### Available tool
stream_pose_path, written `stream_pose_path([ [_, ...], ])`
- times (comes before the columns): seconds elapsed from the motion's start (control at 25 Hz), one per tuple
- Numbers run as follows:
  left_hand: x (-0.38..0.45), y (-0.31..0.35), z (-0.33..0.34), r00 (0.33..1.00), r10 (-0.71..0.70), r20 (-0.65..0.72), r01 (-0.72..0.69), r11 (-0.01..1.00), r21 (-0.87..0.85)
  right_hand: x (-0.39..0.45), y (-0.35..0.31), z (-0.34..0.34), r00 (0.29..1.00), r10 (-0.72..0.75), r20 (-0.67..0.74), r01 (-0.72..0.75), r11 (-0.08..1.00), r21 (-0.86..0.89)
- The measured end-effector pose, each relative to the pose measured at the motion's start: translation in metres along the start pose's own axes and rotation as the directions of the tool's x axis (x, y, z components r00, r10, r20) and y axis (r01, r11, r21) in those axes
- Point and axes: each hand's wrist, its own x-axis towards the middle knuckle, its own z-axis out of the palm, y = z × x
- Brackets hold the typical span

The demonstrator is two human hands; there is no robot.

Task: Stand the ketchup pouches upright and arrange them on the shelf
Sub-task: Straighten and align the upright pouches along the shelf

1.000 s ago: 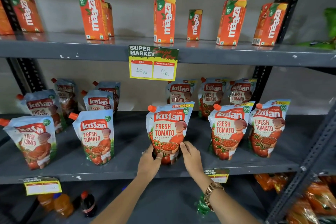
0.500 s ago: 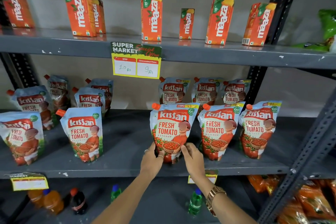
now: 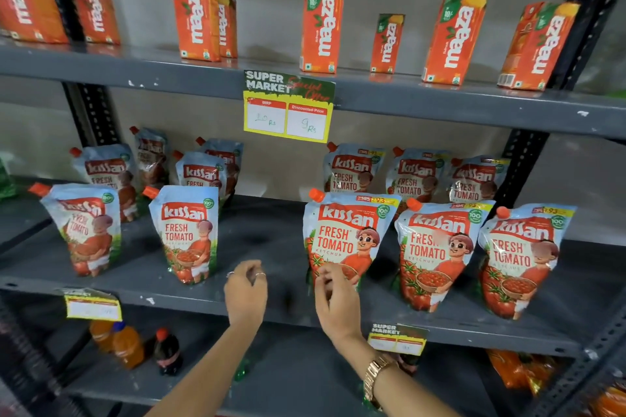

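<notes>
Several Kissan ketchup pouches stand upright on the grey middle shelf (image 3: pixel 264 247). The front middle pouch (image 3: pixel 345 234) stands just behind my right hand (image 3: pixel 335 301), whose curled fingers hover in front of its lower edge without gripping it. My left hand (image 3: pixel 245 293) is off to the left of that pouch, over bare shelf, fingers loosely bent and holding nothing. Two more front pouches (image 3: pixel 437 247) (image 3: pixel 521 257) stand to the right, two others (image 3: pixel 186 230) (image 3: pixel 83 230) to the left. A back row of pouches (image 3: pixel 352 169) stands behind them.
Orange Maaza juice cartons (image 3: pixel 321 27) line the top shelf, with a price tag (image 3: pixel 288 107) hanging from its edge. Drink bottles (image 3: pixel 128 345) stand on the lower shelf. A dark upright post (image 3: pixel 528 159) borders the right side. A bare gap lies between the left and middle front pouches.
Both hands have let go of the front middle pouch, which now stands by itself. My left hand has moved left away from it. The camera has shifted right and closer.
</notes>
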Motion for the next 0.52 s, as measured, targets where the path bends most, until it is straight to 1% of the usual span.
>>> stream_pose_path([
  [0.16,0.027,-0.01,-0.046,0.986,0.049,-0.159,-0.043,0.998,0.046,0.007,-0.021,0.038,0.993,0.098,0.068,-0.105,0.988,0.115],
  [0.28,0.052,-0.022,-0.079,0.978,0.075,-0.194,-0.062,0.995,0.075,0.008,-0.04,0.072,0.974,0.174,0.148,-0.198,0.966,0.165],
  [0.4,0.075,-0.036,-0.103,0.989,0.067,-0.131,-0.057,0.995,0.076,0.006,-0.059,0.108,0.93,0.266,0.255,-0.307,0.941,0.14],
  [0.52,0.095,-0.044,-0.116,0.999,0.029,0.017,-0.03,0.998,0.055,0.009,-0.077,0.139,0.866,0.348,0.358,-0.418,0.898,0.138],
])
